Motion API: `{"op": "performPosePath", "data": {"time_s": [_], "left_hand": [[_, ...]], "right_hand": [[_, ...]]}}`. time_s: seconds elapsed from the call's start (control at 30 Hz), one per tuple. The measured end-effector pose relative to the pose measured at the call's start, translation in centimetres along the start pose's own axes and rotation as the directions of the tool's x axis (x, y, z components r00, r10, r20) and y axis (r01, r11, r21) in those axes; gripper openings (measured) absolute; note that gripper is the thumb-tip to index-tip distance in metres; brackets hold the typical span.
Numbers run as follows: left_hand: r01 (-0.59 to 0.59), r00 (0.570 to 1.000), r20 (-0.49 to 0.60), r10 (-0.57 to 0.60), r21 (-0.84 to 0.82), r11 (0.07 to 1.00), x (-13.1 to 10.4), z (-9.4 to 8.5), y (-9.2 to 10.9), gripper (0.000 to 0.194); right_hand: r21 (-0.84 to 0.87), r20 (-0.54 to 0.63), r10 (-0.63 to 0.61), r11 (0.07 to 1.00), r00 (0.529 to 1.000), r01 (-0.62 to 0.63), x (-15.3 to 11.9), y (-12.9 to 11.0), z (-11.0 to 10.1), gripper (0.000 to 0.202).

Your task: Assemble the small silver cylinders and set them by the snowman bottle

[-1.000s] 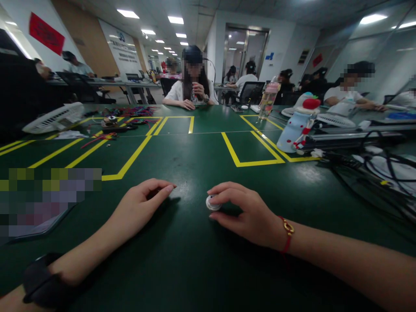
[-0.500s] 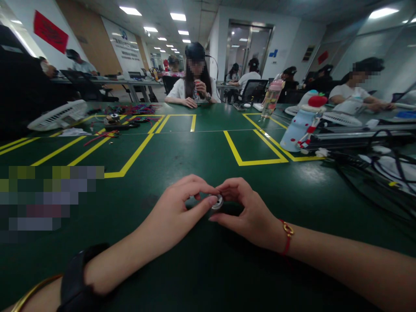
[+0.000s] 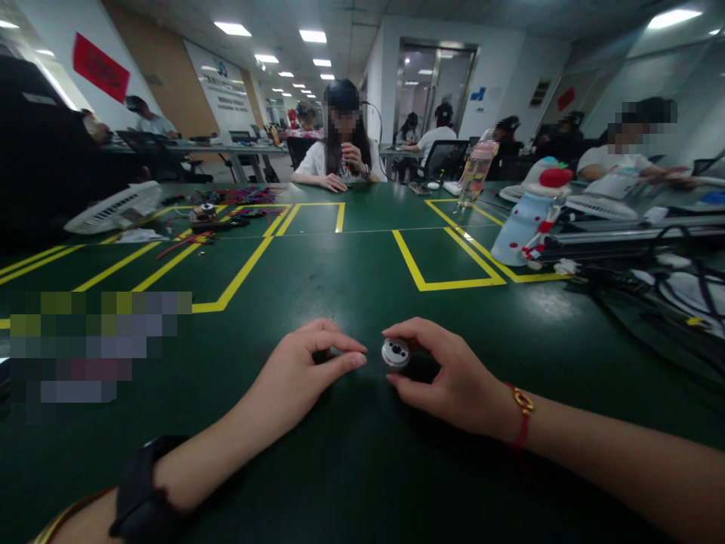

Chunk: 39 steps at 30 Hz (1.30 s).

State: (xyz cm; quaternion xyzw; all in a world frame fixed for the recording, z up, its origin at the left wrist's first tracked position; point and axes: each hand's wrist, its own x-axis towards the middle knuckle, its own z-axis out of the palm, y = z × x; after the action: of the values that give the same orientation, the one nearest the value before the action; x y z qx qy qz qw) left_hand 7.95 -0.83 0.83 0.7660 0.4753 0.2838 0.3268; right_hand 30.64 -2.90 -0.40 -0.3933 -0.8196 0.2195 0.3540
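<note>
A small round silver metal part (image 3: 396, 352) with dark holes in its top face is held upright just above or on the green table. My right hand (image 3: 439, 370) grips it from the right side, thumb at the front and fingers at the back. To its left, my left hand (image 3: 317, 359) is apart from the part. Its thumb and index fingertip come together in a pinch, and anything between them is too small to make out.
A light-blue bottle (image 3: 518, 223) and black cables (image 3: 623, 302) are at the right, with a pink-lidded bottle (image 3: 476, 174) behind. Wires (image 3: 254, 198) and a white fan-like device (image 3: 116, 208) lie at the far left. A person (image 3: 343, 151) sits opposite. Yellow tape (image 3: 461, 285) marks the table.
My left hand has drawn away to the left from the metal part, whose top now shows. My right hand still grips it and sits slightly further right.
</note>
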Motion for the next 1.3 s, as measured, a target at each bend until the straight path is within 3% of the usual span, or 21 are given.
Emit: {"op": "performPosePath", "data": {"time_s": [0.23, 0.33, 0.43, 0.53, 0.63, 0.7, 0.8, 0.9, 0.97, 1.03, 1.07, 1.1, 1.13, 1.2, 1.3], "left_hand": [[-0.12, 0.99, 0.104, 0.096, 0.246, 0.962, 0.4, 1.9, -0.5, 0.013], [-0.087, 0.992, 0.108, 0.071, 0.159, 0.983, 0.3, 1.1, -0.2, 0.021], [0.01, 0.999, 0.041, -0.013, 0.079, 0.997, -0.1, -0.8, -0.2, 0.028], [0.141, 0.984, -0.122, -0.129, 0.091, 0.986, -0.6, -3.2, -1.3, 0.034], [0.287, 0.937, -0.228, -0.265, 0.07, 0.955, -1.0, -4.7, -3.1, 0.041], [0.336, 0.917, -0.242, -0.316, 0.043, 0.941, -1.2, -5.1, -4.1, 0.044], [0.34, 0.918, -0.228, -0.325, 0.029, 0.94, -1.3, -4.9, -4.5, 0.043], [0.344, 0.92, -0.212, -0.33, 0.031, 0.938, -1.2, -4.6, -4.2, 0.041], [0.354, 0.915, -0.214, -0.341, 0.022, 0.935, -1.2, -4.4, -4.0, 0.04], [0.369, 0.908, -0.217, -0.358, 0.009, 0.929, -1.1, -4.4, -4.0, 0.04], [0.377, 0.905, -0.215, -0.367, 0.008, 0.926, -1.1, -4.3, -4.0, 0.04], [0.383, 0.903, -0.214, -0.372, 0.01, 0.924, -1.0, -4.3, -4.0, 0.04], [0.383, 0.903, -0.215, -0.371, 0.015, 0.924, -1.0, -4.3, -4.0, 0.04], [0.373, 0.907, -0.22, -0.358, 0.029, 0.927, -1.0, -4.2, -4.1, 0.04], [0.36, 0.913, -0.224, -0.342, 0.043, 0.932, -1.0, -4.2, -4.2, 0.041]], "right_hand": [[-0.015, 0.033, 0.016, 1.0, 0.999, -0.016, -0.7, 0.4, -0.1, 0.047], [0.013, 0.022, 0.032, 0.999, 0.999, -0.032, -0.5, 0.3, -0.2, 0.044], [0.02, -0.098, 0.11, 0.994, 0.989, -0.109, 0.6, 1.3, -2.4, 0.043], [-0.16, -0.316, 0.271, 0.93, 0.909, -0.332, 1.9, 4.5, -6.8, 0.046], [-0.39, -0.521, 0.365, 0.702, 0.771, -0.596, 2.1, 8.9, -11.8, 0.043], [-0.435, -0.575, 0.401, 0.589, 0.714, -0.681, 1.6, 11.4, -14.3, 0.037], [-0.452, -0.575, 0.443, 0.529, 0.688, -0.718, 0.9, 13.2, -16.0, 0.037], [-0.505, -0.614, 0.357, 0.506, 0.703, -0.699, 1.2, 11.9, -14.9, 0.059], [-0.559, -0.572, 0.261, 0.569, 0.778, -0.603, 1.8, 9.3, -12.4, 0.064], [-0.565, -0.353, 0.16, 0.748, 0.922, -0.347, 2.2, 6.0, -8.8, 0.05], [-0.501, -0.165, 0.091, 0.85, 0.982, -0.163, 2.2, 4.3, -6.8, 0.042], [-0.424, 0.004, 0.016, 0.905, 1.0, -0.013, 2.1, 2.8, -4.8, 0.04], [-0.347, 0.148, -0.058, 0.932, 0.987, 0.107, 1.8, 1.5, -2.9, 0.037], [-0.244, 0.311, -0.168, 0.937, 0.935, 0.249, 1.1, -0.2, -0.1, 0.026], [-0.214, 0.343, -0.207, 0.932, 0.916, 0.291, 0.4, -0.4, 0.9, 0.023]]}}
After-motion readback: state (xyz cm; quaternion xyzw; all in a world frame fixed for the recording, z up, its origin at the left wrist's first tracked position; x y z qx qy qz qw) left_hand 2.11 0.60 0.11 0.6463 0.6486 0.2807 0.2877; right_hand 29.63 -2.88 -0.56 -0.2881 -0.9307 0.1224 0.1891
